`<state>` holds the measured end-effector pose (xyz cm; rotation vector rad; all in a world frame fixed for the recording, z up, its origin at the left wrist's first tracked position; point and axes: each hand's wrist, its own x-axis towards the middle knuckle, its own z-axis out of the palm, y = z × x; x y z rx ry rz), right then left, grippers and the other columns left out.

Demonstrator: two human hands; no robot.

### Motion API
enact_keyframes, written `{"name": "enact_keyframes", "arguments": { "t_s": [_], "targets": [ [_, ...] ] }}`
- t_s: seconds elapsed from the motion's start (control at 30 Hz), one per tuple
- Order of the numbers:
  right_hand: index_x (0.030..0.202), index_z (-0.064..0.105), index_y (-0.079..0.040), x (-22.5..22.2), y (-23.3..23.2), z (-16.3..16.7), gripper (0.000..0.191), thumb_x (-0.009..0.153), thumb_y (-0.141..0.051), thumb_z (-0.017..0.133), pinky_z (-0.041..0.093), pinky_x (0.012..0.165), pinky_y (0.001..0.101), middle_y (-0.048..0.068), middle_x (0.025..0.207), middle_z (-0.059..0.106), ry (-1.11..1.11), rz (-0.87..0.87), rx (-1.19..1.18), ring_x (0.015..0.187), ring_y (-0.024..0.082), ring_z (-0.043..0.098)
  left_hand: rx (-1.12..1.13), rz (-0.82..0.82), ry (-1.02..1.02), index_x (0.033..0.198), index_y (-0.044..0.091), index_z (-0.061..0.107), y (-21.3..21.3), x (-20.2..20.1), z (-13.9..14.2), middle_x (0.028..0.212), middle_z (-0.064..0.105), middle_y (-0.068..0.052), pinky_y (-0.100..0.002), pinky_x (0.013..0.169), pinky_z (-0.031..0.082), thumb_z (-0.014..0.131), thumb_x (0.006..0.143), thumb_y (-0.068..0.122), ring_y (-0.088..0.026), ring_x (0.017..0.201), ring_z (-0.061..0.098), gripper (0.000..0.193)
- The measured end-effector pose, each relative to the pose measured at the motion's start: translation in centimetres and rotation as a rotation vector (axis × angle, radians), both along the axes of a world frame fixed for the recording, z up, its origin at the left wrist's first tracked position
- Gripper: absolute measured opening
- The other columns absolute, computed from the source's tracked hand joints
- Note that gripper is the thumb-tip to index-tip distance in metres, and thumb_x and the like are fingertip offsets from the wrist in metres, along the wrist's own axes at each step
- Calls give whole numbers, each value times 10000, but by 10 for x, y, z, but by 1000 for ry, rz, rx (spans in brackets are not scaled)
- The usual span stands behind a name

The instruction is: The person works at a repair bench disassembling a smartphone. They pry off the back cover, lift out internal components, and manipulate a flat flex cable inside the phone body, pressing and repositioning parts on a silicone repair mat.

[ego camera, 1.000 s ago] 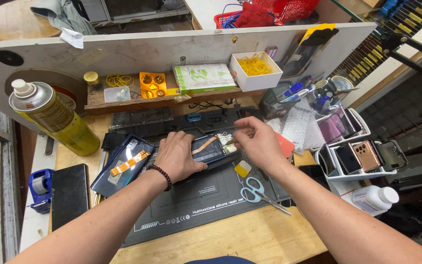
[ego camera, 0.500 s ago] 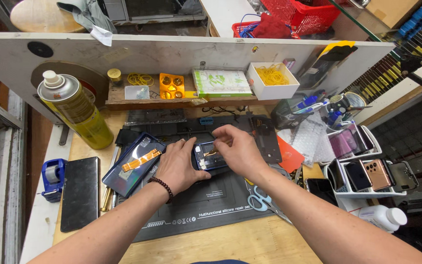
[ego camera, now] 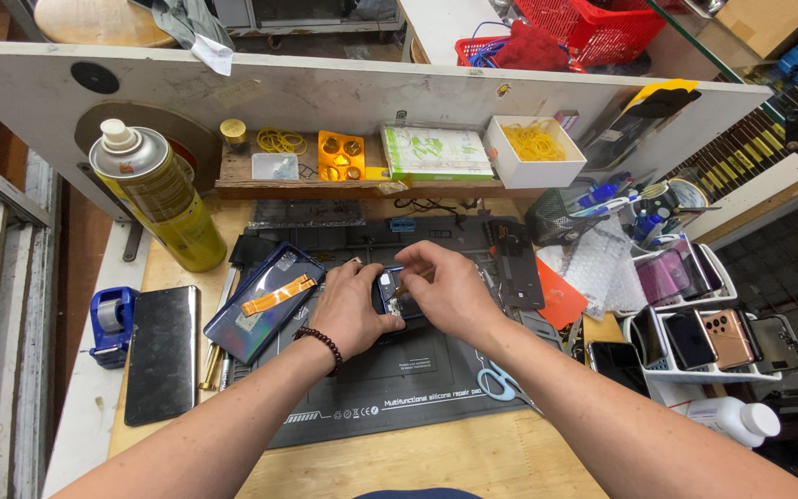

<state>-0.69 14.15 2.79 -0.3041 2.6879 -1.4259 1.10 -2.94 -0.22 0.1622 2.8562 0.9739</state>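
wooden desk (ego camera: 473,457) runs across the view, backed at 12 o'clock by a white board (ego camera: 325,88). a dark repair mat (ego camera: 390,393) lies on the desk at centre. at 9 o'clock from the mat's centre stands a yellow spray can (ego camera: 161,199) with a white cap, upright. at 3 o'clock a white rack (ego camera: 695,356) holds several phones on edge. a black phone (ego camera: 163,353) lies flat at 8 o'clock, just beside a blue tape dispenser (ego camera: 110,323). a blue back cover (ego camera: 263,302) with an orange strip lies tilted on the mat's 10 o'clock corner, touching the left hand's side. a white box of yellow rubber bands (ego camera: 533,150) sits at 1 o'clock. blue-handled scissors (ego camera: 502,382) lie at 4 o'clock on the mat, under the right forearm.

left hand (ego camera: 355,310), beaded bracelet at the wrist, rests on the mat, its fingers curled over and pressing down on the left edge of a small opened phone (ego camera: 390,294) at mat centre. right hand (ego camera: 450,286) covers the phone's right side; its fingers are pressed together, pinching a thin tool (ego camera: 410,282) whose tip meets the phone's interior. the phone is mostly hidden between both hands.
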Motion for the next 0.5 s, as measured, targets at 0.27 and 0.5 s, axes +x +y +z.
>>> {"name": "enact_keyframes", "arguments": {
  "t_s": [0.27, 0.5],
  "targets": [
    [1118, 695, -51, 7, -4, 7, 223, 902, -102, 673, 594, 749, 312, 79, 905, 777, 40, 15, 37, 811, 164, 754, 1, -2, -1, 1398, 88, 551, -1, 2, 1, 1462, 484, -165, -420, 1146, 370, 952, 624, 355, -349, 1403, 395, 912],
    [987, 664, -49, 16, -16, 27, 159, 915, -191, 675, 553, 710, 499, 205, 852, 729, 267, 158, 417, 828, 400, 703, 5, -7, -4, 1375, 128, 582, 1, 2, 4, 1485, 459, -186, -428, 1142, 363, 946, 622, 344, -361, 1400, 391, 864]
  ]
}}
